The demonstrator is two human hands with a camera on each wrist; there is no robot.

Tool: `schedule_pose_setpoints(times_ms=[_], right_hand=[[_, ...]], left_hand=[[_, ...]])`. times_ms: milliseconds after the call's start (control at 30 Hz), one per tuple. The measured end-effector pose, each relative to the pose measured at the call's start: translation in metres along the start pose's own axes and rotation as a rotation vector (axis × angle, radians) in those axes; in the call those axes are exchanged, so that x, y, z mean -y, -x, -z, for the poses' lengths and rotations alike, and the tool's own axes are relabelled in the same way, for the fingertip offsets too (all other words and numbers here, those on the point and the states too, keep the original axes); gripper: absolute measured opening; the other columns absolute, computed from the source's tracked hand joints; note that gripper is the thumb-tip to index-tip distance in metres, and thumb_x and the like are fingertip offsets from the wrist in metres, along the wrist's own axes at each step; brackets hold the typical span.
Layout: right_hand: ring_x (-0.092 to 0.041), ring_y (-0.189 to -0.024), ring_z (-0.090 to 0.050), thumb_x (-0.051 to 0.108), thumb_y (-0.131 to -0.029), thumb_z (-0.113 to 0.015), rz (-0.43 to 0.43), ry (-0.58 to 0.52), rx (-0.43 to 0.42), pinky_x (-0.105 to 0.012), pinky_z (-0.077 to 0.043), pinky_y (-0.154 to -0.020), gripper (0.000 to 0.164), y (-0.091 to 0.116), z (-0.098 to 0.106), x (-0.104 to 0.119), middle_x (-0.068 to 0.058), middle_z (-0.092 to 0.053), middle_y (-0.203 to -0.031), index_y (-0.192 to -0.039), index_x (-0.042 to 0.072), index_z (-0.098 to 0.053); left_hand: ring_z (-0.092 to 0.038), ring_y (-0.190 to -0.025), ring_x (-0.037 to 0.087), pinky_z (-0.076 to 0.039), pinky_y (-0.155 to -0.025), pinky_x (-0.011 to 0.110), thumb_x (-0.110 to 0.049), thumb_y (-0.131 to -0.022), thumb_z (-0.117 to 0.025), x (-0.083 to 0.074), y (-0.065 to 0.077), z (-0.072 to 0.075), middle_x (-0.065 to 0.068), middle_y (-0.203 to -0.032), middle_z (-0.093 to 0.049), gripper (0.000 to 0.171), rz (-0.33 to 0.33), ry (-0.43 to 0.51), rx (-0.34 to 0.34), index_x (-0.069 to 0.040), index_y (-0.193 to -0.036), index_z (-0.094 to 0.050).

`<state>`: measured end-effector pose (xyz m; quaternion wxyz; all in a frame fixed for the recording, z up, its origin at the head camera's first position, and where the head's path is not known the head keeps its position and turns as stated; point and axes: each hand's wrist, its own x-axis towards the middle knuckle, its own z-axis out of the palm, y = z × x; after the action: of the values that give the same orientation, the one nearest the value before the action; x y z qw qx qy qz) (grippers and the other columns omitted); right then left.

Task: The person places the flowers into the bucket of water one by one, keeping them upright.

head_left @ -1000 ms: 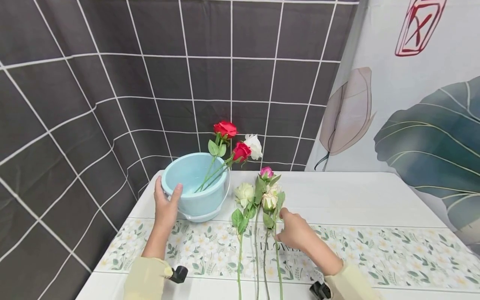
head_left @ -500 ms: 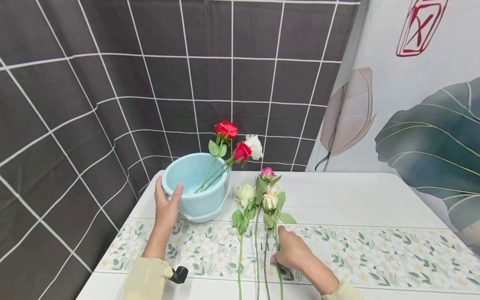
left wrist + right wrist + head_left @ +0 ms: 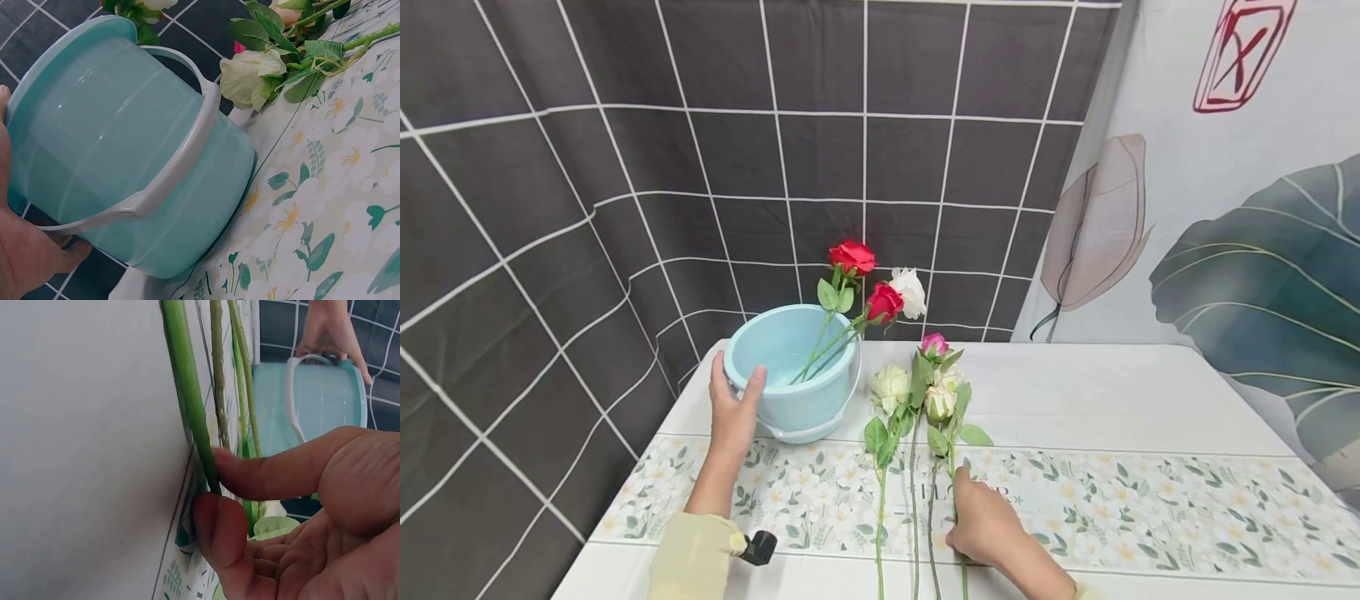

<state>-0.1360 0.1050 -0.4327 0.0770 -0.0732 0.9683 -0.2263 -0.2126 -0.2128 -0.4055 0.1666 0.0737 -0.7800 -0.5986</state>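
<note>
A light blue bucket point(image 3: 805, 408) with a white handle stands at the table's left, and in the left wrist view its wall point(image 3: 119, 137) fills much of the frame. My left hand point(image 3: 733, 425) holds its left side, thumb and fingers spread around the wall near the rim. Two red roses point(image 3: 852, 258) and a white rose point(image 3: 908, 292) lean out of it. My right hand point(image 3: 988, 521) pinches the rightmost green stem point(image 3: 187, 381) between thumb and forefinger, low on the stem. That stem runs up to the cream rose point(image 3: 940, 403), which lies on the table.
Beside the held rose lie a pale green-white rose point(image 3: 891, 388) and a pink rose point(image 3: 934, 345), their stems pointing toward me. A floral-printed strip point(image 3: 1150, 508) crosses the white table point(image 3: 1075, 392). Dark gridded cloth point(image 3: 902, 158) hangs behind.
My right hand has slid down along the rightmost stem toward the table's near edge, uncovering a leaf. My left hand and the bucket have stayed in place.
</note>
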Motion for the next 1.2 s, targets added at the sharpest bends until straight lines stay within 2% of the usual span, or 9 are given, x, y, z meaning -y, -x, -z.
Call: schedule_pose_setpoints(times_ms=[100,167,433,533,600,700,833,967,1200], right_hand=[[-0.028,-0.064,-0.062,-0.009,-0.057,-0.075,-0.006,0.018,-0.018,-0.039,-0.054,-0.055,0.084,0.002,-0.002,0.001,-0.030,-0.065,-0.091,-0.130,-0.025,-0.037],[-0.026,-0.063,-0.060,-0.013,-0.056,-0.070,-0.010,0.028,-0.027,-0.037,-0.053,-0.054,0.081,0.003,-0.003,0.002,-0.032,-0.064,-0.094,-0.129,-0.025,-0.038],[-0.034,-0.073,-0.064,-0.016,-0.057,-0.069,-0.049,-0.021,-0.049,-0.040,-0.055,-0.057,0.077,0.004,-0.003,-0.001,-0.036,-0.062,-0.098,-0.127,-0.026,-0.039],[-0.029,-0.065,-0.063,-0.018,-0.061,-0.064,-0.069,-0.076,-0.059,-0.033,-0.052,-0.050,0.069,0.004,-0.001,-0.003,-0.036,-0.063,-0.092,-0.125,-0.026,-0.041],[-0.025,-0.058,-0.062,-0.019,-0.063,-0.061,-0.083,-0.109,-0.071,-0.030,-0.051,-0.046,0.064,0.004,0.000,-0.005,-0.033,-0.064,-0.086,-0.124,-0.025,-0.043],[-0.017,-0.049,-0.057,-0.019,-0.069,-0.058,-0.105,-0.165,-0.075,-0.026,-0.046,-0.042,0.056,0.005,0.002,-0.008,-0.021,-0.064,-0.072,-0.124,-0.023,-0.046],[-0.013,-0.047,-0.048,-0.015,-0.079,-0.056,-0.102,-0.230,-0.093,-0.024,-0.040,-0.042,0.043,0.006,0.007,-0.012,-0.004,-0.052,-0.060,-0.121,-0.018,-0.051],[-0.013,-0.053,-0.047,-0.013,-0.083,-0.054,-0.072,-0.300,-0.130,-0.024,-0.040,-0.044,0.031,0.005,0.013,-0.017,-0.002,-0.050,-0.065,-0.114,-0.015,-0.057],[-0.014,-0.060,-0.047,-0.015,-0.080,-0.054,-0.100,-0.377,-0.169,-0.024,-0.040,-0.047,0.032,0.004,0.019,-0.021,-0.004,-0.050,-0.071,-0.112,-0.012,-0.060]], left_hand=[[0.002,-0.148,0.027,0.002,-0.117,0.054,-0.056,-0.095,-0.047,0.000,0.000,0.000,0.005,-0.160,0.002,0.084,0.006,-0.002,0.000,-0.032,-0.154,0.006],[0.002,-0.148,0.027,0.002,-0.117,0.054,-0.057,-0.095,-0.047,-0.001,0.000,0.000,0.006,-0.161,0.002,0.084,0.008,-0.003,-0.001,-0.032,-0.154,0.006],[0.001,-0.148,0.027,0.002,-0.117,0.054,-0.057,-0.095,-0.046,-0.001,0.001,0.000,0.006,-0.161,0.002,0.084,0.006,-0.009,0.005,-0.032,-0.154,0.007],[0.001,-0.148,0.028,0.001,-0.117,0.054,-0.056,-0.095,-0.046,-0.001,0.001,0.000,0.006,-0.160,0.001,0.083,0.004,-0.009,0.006,-0.033,-0.154,0.007],[0.000,-0.148,0.028,0.000,-0.117,0.054,-0.057,-0.095,-0.047,-0.001,0.000,0.000,0.006,-0.160,0.001,0.083,0.005,-0.008,0.005,-0.033,-0.154,0.007],[0.000,-0.148,0.028,0.000,-0.117,0.054,-0.057,-0.095,-0.047,-0.001,0.001,0.000,0.007,-0.160,0.001,0.084,0.010,-0.007,0.006,-0.032,-0.154,0.007],[0.000,-0.148,0.029,0.000,-0.117,0.054,-0.057,-0.095,-0.047,-0.001,0.001,0.000,0.007,-0.160,0.001,0.084,0.012,-0.009,0.002,-0.031,-0.154,0.007],[0.000,-0.148,0.029,0.000,-0.117,0.054,-0.057,-0.095,-0.047,-0.001,0.000,0.000,0.007,-0.160,0.001,0.084,0.010,-0.011,-0.002,-0.031,-0.154,0.006],[0.000,-0.148,0.028,0.000,-0.117,0.054,-0.056,-0.095,-0.047,0.000,0.000,0.000,0.006,-0.160,0.001,0.084,0.005,-0.006,-0.003,-0.031,-0.154,0.006]])
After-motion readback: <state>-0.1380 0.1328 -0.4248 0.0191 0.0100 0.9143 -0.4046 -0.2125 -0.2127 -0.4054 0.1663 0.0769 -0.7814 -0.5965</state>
